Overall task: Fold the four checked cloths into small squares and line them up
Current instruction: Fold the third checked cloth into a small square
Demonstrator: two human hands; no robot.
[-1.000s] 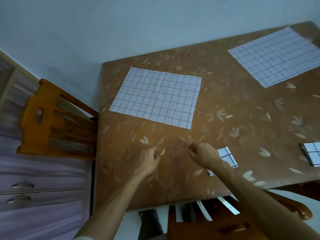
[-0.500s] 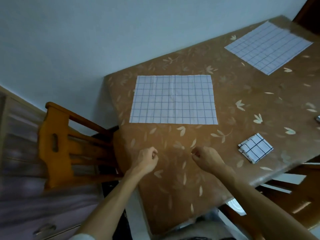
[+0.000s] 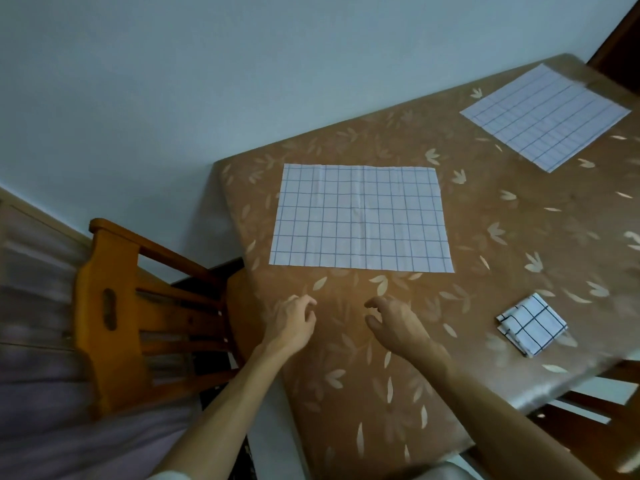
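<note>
A white checked cloth (image 3: 360, 220) lies flat and unfolded on the brown leaf-patterned table (image 3: 398, 375), straight ahead of me. Just short of its near edge hover my left hand (image 3: 294, 322) and my right hand (image 3: 394, 323), both empty with fingers loosely curled. A second unfolded checked cloth (image 3: 543, 116) lies at the far right of the table. A cloth folded into a small square (image 3: 531, 323) sits to the right of my right hand, near the table's front edge.
An orange wooden chair (image 3: 114, 313) stands at the table's left end, against a pale wall. Part of another wooden chair (image 3: 588, 410) shows below the table's right front edge. Purple drawers sit at the far left.
The view has swung left, so the flat cloth is now centred before me. Both hands moved forward toward its near edge and their fingers have loosened from tighter fists.
</note>
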